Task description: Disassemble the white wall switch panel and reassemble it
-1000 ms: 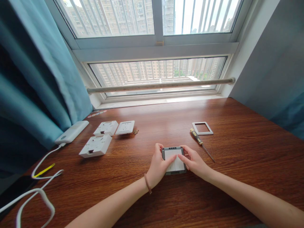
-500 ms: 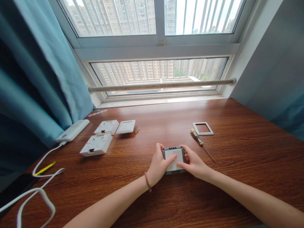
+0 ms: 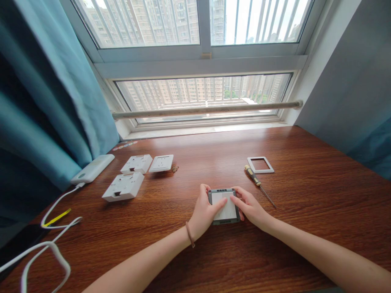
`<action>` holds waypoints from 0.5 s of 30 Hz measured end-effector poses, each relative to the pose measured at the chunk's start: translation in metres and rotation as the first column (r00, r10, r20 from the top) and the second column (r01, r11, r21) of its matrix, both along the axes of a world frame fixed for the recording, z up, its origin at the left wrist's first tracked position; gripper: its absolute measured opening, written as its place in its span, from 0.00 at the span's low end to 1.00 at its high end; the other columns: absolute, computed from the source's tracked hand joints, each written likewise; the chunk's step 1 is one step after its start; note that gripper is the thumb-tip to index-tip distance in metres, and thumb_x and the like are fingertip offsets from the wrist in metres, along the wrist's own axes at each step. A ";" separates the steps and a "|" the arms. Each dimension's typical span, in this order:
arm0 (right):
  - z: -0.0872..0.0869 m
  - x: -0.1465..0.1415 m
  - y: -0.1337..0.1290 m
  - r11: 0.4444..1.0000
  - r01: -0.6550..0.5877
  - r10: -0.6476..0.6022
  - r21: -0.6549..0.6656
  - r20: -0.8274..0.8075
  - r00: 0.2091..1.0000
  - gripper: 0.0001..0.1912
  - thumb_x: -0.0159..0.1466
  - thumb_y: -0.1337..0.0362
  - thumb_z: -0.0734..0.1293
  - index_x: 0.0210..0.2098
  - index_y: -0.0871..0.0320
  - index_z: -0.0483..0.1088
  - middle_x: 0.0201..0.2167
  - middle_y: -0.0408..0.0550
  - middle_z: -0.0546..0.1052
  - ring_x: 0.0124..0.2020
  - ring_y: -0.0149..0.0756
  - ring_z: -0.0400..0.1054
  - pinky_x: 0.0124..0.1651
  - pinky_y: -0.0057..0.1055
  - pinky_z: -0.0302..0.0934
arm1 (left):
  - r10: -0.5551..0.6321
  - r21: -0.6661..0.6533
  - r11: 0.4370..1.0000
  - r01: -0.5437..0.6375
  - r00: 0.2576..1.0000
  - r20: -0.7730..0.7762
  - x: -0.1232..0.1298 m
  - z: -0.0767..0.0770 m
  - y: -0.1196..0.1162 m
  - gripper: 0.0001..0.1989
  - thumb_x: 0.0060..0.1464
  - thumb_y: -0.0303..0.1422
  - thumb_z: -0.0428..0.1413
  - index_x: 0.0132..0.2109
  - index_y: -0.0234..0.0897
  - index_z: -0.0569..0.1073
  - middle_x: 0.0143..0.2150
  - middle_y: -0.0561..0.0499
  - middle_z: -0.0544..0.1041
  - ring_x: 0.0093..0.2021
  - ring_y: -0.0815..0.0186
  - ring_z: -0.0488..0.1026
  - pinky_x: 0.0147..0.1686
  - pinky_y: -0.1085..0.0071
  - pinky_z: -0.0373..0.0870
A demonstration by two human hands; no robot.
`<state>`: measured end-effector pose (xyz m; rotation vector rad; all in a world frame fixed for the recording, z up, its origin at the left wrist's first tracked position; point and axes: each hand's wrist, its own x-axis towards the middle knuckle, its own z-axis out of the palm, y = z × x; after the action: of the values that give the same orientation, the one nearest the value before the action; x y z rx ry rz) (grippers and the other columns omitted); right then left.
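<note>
Between my two hands is a wall switch (image 3: pixel 225 211) with a white face and a dark grey surround, held just above or on the wooden table; I cannot tell which. My left hand (image 3: pixel 205 209) grips its left side, thumb lying across the white face. On the right side my right hand (image 3: pixel 249 206) grips it too, with the thumb near the upper right of the face. Right of the hands lies a screwdriver (image 3: pixel 253 176) with a yellow and black handle. Its handle end lies by a white square frame (image 3: pixel 271 171).
At the left are two white mounting boxes (image 3: pixel 124 188), a white socket panel (image 3: pixel 161 162) and several screws (image 3: pixel 175 169). A white power bank (image 3: pixel 93 169) with a white cable (image 3: pixel 58 199) lies near the blue curtain (image 3: pixel 73 93). A yellow stick (image 3: pixel 57 217) rests by the cable.
My right thumb has moved up the switch's white face, from the middle right to the upper right. My left hand keeps the same hold.
</note>
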<state>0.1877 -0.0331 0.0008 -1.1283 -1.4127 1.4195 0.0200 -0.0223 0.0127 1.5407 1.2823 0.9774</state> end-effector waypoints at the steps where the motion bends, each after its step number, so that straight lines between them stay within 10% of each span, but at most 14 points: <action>1: 0.000 0.000 0.000 1.000 0.011 -0.012 0.002 0.011 1.000 0.15 0.60 0.52 0.60 0.37 0.57 0.59 0.24 0.38 0.67 0.10 0.19 0.54 0.11 0.20 0.50 | -0.002 0.000 1.000 0.002 1.000 -0.003 0.000 -0.001 0.000 0.20 0.46 0.40 0.57 0.36 0.40 0.53 0.28 0.58 0.60 0.28 0.70 0.62 0.30 0.73 0.60; 15: 0.003 0.009 0.010 0.992 0.129 -0.129 0.005 0.065 0.989 0.19 0.58 0.54 0.63 0.45 0.58 0.60 0.27 0.42 0.70 0.14 0.23 0.58 0.12 0.20 0.51 | -0.093 -0.207 0.968 0.140 0.971 0.221 0.001 -0.003 0.011 0.24 0.45 0.38 0.58 0.44 0.38 0.54 0.42 0.47 0.67 0.30 0.69 0.70 0.16 0.80 0.61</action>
<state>0.1970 -0.0229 0.0035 -1.2526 -1.3597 1.3008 0.0210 -0.0112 0.0092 1.2901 1.0985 0.8651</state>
